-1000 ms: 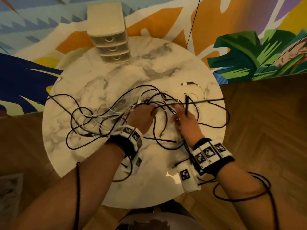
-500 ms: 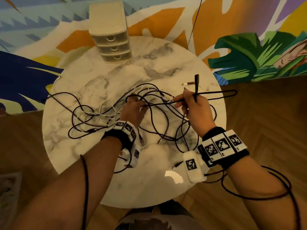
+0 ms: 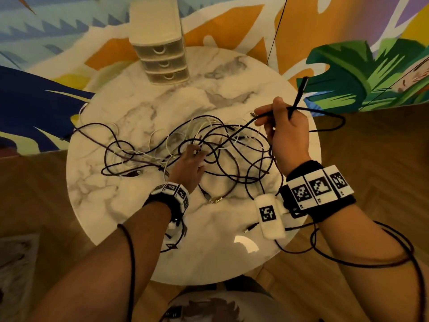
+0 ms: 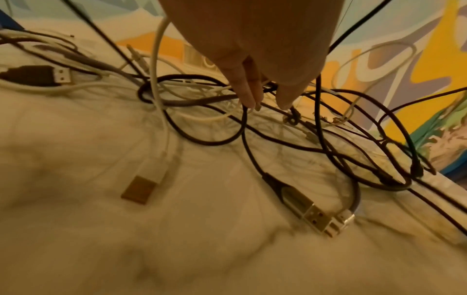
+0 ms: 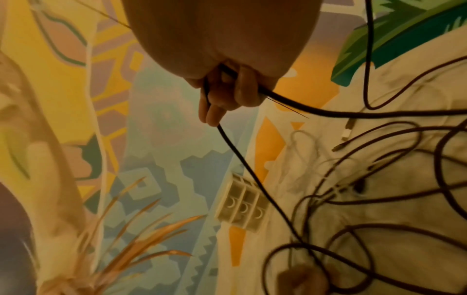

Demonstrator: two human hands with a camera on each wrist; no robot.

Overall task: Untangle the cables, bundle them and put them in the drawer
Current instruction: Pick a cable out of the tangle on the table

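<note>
A tangle of black and white cables (image 3: 148,154) lies across the middle of the round marble table (image 3: 209,252). My left hand (image 3: 192,159) reaches into the tangle, and in the left wrist view its fingertips (image 4: 248,97) and thumb close on a black strand there. Raised over the table's far right, my right hand (image 3: 283,126) grips one black cable (image 3: 234,133) that runs taut down into the tangle. That cable's plug end (image 3: 301,87) sticks up past the knuckles. The right wrist view shows the fingers (image 5: 227,93) curled round this cable (image 5: 242,159).
A small cream three-drawer unit (image 3: 162,49) stands at the far edge of the table with all drawers closed; it also shows as a drawer unit (image 5: 242,207) in the right wrist view. Loose USB plugs (image 3: 214,201) lie near the front. Wooden floor and a painted wall surround the table.
My right hand has risen and moved to the far right, drawing the black cable out of the tangle. My left hand has slid forward into the tangle.
</note>
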